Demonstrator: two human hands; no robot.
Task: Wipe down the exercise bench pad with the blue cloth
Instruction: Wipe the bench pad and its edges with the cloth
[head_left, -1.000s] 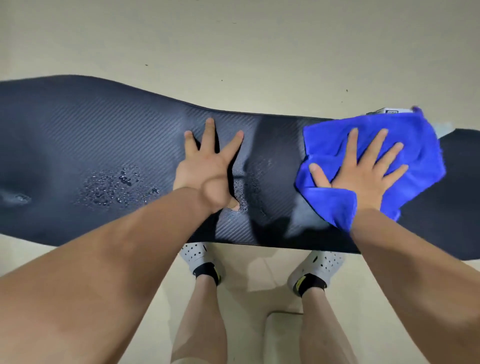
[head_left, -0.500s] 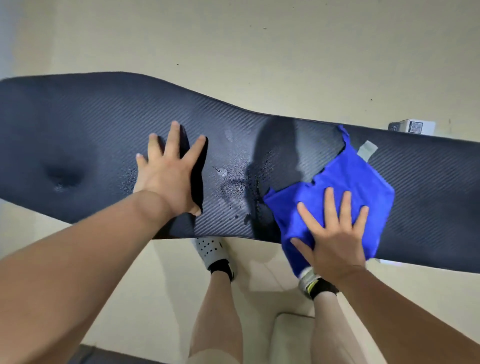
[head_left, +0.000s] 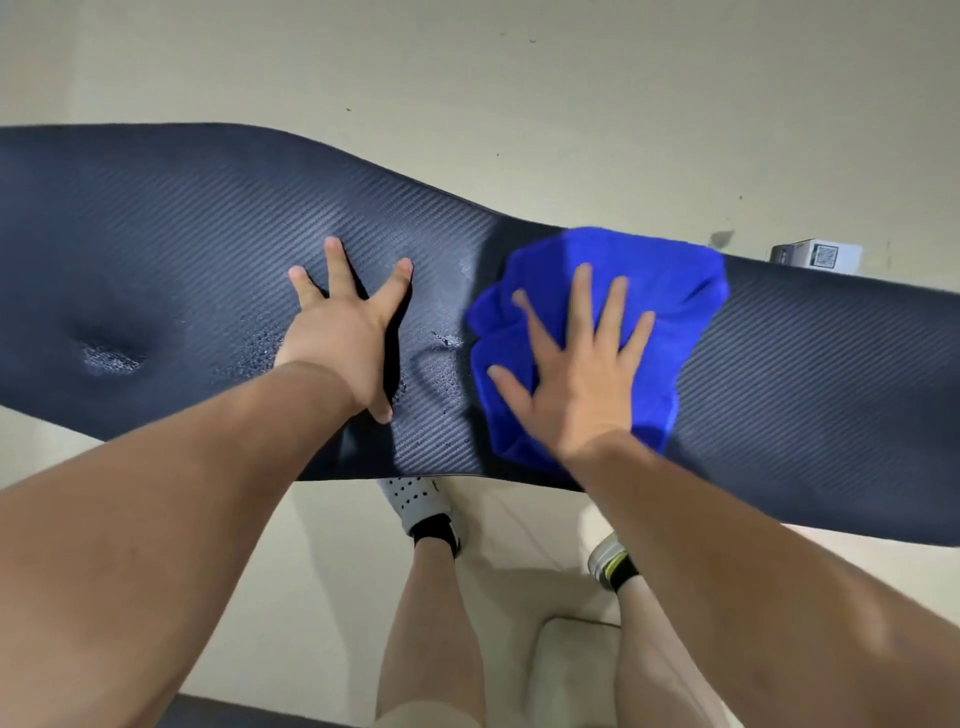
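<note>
Atop bench pad (head_left: 156, 234), splayed left hand (head_left: 343, 332) rests, splayed right hand (head_left: 576, 384) presses blue cloth (head_left: 670, 280); QR-coded box (head_left: 815, 257) beyond.

The long padded tabletop (head_left: 779, 374) is dark navy with fine diagonal weave; the crumpled microfibre cloth (head_left: 670, 280) vivid blue; the floor (head_left: 467, 67) pale cream.

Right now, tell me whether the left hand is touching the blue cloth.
Apart: the head view shows bare bench pad between the left hand and the blue cloth.
</note>
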